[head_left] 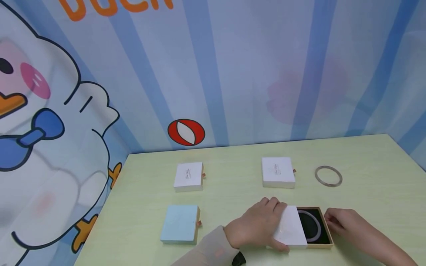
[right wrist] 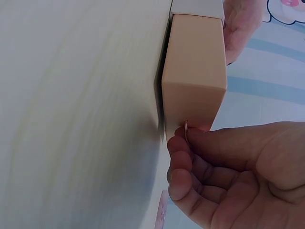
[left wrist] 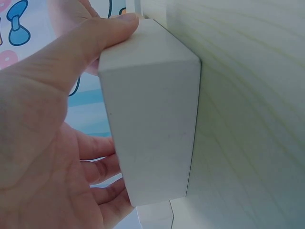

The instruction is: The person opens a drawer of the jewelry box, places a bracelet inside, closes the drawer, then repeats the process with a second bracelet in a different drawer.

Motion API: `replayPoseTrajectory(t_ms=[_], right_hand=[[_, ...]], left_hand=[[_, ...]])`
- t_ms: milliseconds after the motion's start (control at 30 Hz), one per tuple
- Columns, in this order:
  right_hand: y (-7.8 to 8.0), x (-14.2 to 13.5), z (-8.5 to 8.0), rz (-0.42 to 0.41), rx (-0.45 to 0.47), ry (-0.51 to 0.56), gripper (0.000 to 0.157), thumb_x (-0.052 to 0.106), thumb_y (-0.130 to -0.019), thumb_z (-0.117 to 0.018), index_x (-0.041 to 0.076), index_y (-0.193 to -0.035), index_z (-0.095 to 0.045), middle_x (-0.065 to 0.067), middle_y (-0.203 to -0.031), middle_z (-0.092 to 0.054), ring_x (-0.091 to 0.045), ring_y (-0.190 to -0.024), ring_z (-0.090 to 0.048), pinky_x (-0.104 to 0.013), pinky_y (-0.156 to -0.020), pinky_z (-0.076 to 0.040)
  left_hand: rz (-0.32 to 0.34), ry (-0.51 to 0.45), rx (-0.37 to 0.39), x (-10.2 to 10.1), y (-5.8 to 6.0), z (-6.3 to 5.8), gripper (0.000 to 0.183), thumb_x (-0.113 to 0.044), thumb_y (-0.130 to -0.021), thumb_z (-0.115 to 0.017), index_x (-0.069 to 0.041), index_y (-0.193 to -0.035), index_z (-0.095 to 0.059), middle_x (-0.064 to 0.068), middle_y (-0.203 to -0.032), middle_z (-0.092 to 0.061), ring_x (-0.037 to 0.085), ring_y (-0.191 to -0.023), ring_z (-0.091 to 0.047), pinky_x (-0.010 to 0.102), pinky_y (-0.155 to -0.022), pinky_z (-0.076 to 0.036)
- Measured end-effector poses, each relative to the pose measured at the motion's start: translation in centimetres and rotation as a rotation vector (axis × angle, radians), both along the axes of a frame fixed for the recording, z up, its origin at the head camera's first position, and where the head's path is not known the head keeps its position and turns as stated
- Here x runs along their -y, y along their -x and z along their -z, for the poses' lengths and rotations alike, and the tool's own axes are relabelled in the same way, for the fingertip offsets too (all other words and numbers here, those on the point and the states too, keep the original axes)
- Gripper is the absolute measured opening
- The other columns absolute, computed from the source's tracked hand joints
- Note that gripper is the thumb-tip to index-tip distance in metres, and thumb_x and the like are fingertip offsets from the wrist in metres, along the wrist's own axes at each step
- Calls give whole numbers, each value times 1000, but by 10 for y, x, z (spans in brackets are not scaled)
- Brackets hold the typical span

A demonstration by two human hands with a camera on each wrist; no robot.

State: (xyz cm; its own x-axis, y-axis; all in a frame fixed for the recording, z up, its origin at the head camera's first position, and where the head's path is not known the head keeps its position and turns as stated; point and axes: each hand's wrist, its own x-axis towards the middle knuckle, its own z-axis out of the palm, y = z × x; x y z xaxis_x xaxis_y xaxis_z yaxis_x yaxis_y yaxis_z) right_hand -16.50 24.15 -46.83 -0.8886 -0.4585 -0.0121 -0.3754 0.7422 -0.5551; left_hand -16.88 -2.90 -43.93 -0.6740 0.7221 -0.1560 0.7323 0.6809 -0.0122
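A white sliding gift box lies on the table with its tan drawer partly out to the right of the white sleeve. In the drawer, a pale lavender-grey bangle rests on black lining, its left part hidden under the sleeve. My left hand grips the sleeve from the left, thumb on the near side and fingers on the far side. At the drawer's end, my right hand pinches a small ribbon tab between thumb and forefinger. The other right fingers are curled.
Behind the open box lie a closed white box and a loose greyish bangle. To the left are a smaller-looking white box and a light blue box, each with a tab. A printed cloth backdrop stands behind the table.
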Motion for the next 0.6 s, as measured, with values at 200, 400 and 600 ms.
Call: replayPoseTrajectory(t_ms=[200, 400, 600], right_hand=[[1, 2, 0, 13, 36, 4, 18, -7, -90, -65, 9, -81, -60, 8, -70, -49, -2, -65, -41, -25, -57, -40], [0, 2, 3, -17, 3, 26, 19, -6, -89, -65, 10, -80, -60, 10, -68, -46, 0, -64, -39, -24, -56, -39], [-1, 4, 5, -38, -55, 42, 22, -7, -88, -65, 12, -78, -59, 13, -67, -44, 1, -63, -38, -24, -56, -38]], left_hand=[[-2, -1, -8, 0, -1, 0, 105, -78, -73, -67, -10, -148, -39, -1, -133, -48, 10, -112, -46, 19, -97, -39], [9, -10, -21, 1, 0, 1, 105, -79, -73, -67, -10, -147, -40, -1, -132, -49, 10, -112, -46, 19, -97, -39], [14, -18, -19, 1, 0, 2, 105, -79, -73, -67, -9, -147, -40, -1, -132, -49, 10, -112, -46, 19, -98, -38]])
